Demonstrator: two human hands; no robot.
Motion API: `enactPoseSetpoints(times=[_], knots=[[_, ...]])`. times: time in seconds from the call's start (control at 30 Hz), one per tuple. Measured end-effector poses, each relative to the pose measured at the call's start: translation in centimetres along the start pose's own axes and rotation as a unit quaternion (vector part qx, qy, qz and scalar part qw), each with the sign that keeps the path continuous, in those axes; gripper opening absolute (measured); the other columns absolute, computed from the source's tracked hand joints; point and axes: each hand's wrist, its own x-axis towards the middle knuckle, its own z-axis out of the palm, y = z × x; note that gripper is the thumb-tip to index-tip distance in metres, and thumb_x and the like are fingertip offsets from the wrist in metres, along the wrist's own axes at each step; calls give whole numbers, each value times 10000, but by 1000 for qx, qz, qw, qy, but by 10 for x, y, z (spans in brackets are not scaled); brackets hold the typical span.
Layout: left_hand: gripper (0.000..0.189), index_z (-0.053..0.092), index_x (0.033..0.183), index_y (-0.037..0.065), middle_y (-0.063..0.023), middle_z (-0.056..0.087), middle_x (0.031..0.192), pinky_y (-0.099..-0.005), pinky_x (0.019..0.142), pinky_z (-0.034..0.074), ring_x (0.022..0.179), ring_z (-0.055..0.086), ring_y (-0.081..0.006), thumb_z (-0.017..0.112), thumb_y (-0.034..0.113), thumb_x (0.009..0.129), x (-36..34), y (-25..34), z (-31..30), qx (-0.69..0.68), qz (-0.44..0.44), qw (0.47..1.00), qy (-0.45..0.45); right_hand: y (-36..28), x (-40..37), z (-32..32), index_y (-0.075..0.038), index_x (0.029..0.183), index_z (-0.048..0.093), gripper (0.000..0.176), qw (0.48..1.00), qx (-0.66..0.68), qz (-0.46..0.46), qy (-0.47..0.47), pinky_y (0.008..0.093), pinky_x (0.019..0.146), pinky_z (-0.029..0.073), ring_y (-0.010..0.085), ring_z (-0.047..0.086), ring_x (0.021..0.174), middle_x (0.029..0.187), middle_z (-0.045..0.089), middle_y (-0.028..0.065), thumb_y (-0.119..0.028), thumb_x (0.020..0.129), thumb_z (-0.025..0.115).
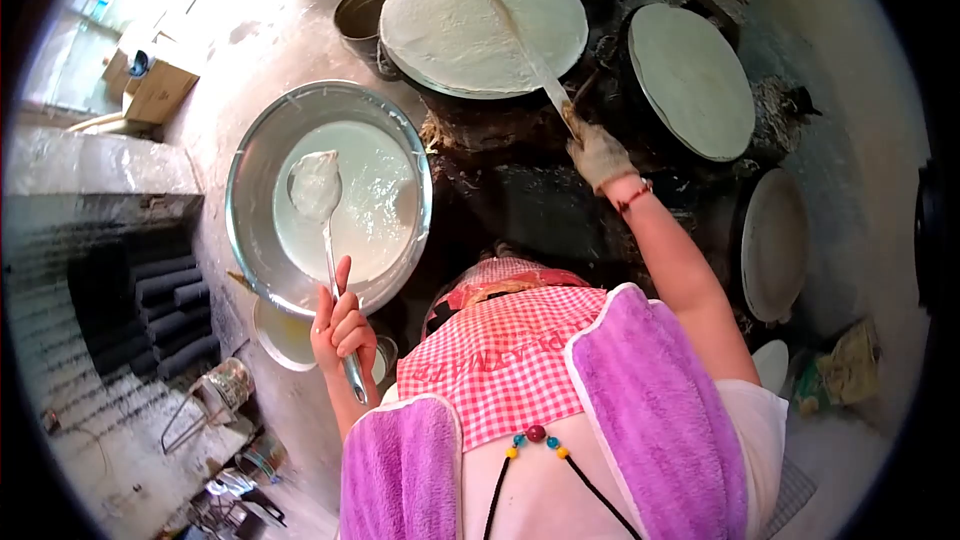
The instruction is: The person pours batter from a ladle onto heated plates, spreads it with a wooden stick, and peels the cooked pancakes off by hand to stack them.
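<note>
My left hand is closed around the handle of a metal ladle, whose bowl carries white batter above a wide steel basin. More white batter lies in that basin. My right hand, in a worn work glove, grips a long flat wooden spatula. Its blade rests on a white sheet of batter spread across a large round griddle. To the right, a second round griddle bears another pale sheet.
A grey round griddle or lid stands at the right. Behind the basin is a metal bucket. Left of me are a cardboard box, stacked dark cylinders and a small can. A pale bowl sits below the basin.
</note>
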Motion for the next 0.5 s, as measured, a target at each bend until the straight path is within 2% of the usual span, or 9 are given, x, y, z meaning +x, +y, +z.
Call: enactPoseSetpoints(times=[0.07, 0.2, 0.23, 0.3, 0.33, 0.37, 0.4, 0.43, 0.5], knots=[[511, 177, 1460, 23, -6, 296, 663, -226, 390, 326, 470, 318, -83, 290, 277, 1032, -7, -19, 7, -12, 9, 1000, -9, 0, 28, 9, -192, 1315, 486, 476, 997, 75, -25, 21, 448, 909, 456, 390, 557, 1055, 1137, 583, 228, -225, 846, 563], [522, 142, 1473, 46, -3, 284, 646, -225, 387, 327, 460, 316, -80, 289, 281, 1031, -29, -33, 13, -7, 20, 999, -26, -20, 0, 0, -187, 1327, 475, 504, 997, 69, -33, -29, 458, 915, 448, 409, 543, 1060, 1134, 586, 230, -211, 833, 573], [524, 134, 1476, 53, -3, 281, 643, -223, 385, 325, 459, 316, -79, 290, 280, 1031, -36, -35, 15, 8, 24, 999, -29, -13, -7, 7, -197, 1350, 454, 552, 997, 60, -42, -36, 423, 891, 470, 357, 589, 1020, 1084, 603, 226, -221, 818, 598], [523, 119, 1484, 81, -5, 292, 637, -214, 377, 319, 441, 293, -69, 291, 278, 1031, -52, -29, 13, 36, 53, 997, -35, -16, -31, -7, -220, 1388, 418, 568, 959, 223, 34, -170, 334, 819, 506, 257, 639, 911, 1019, 638, 165, -183, 845, 580], [521, 114, 1487, 98, -6, 297, 629, -205, 367, 310, 429, 276, -63, 292, 278, 1032, -63, -24, 7, 64, 58, 991, -98, -4, -32, 3, -220, 1388, 418, 568, 960, 217, 20, -173, 334, 819, 506, 257, 639, 911, 1019, 638, 165, -183, 845, 580], [519, 108, 1490, 115, -6, 301, 621, -197, 357, 301, 418, 258, -57, 292, 278, 1033, -70, -20, 2, 93, 62, 981, -158, 17, -27, 24, -229, 1384, 424, 544, 913, 373, -21, -163, 310, 737, 519, 226, 638, 830, 973, 640, 141, -170, 864, 574], [524, 89, 1493, 139, -5, 301, 604, -182, 337, 285, 407, 239, -48, 297, 277, 1033, -73, -18, -1, 115, 74, 965, -223, 16, -22, 26, -233, 1382, 428, 532, 879, 447, -40, -158, 298, 696, 525, 211, 638, 789, 951, 641, 129, -163, 874, 570], [524, 89, 1493, 139, -5, 301, 604, -182, 337, 285, 407, 239, -48, 297, 277, 1033, -74, -17, -1, 115, 82, 964, -225, 14, -17, 28, -237, 1380, 431, 521, 838, 518, -61, -158, 286, 655, 532, 196, 637, 748, 928, 642, 117, -157, 884, 567], [521, 87, 1496, 143, -16, 313, 626, -207, 373, 335, 451, 294, -67, 296, 269, 1036, -73, -14, 1, 205, 136, 938, -243, -17, -13, 6, -233, 1351, 452, 458, 586, 730, 33, -349, 278, 474, 500, 191, 610, 599, 870, 628, 108, -153, 912, 554]])
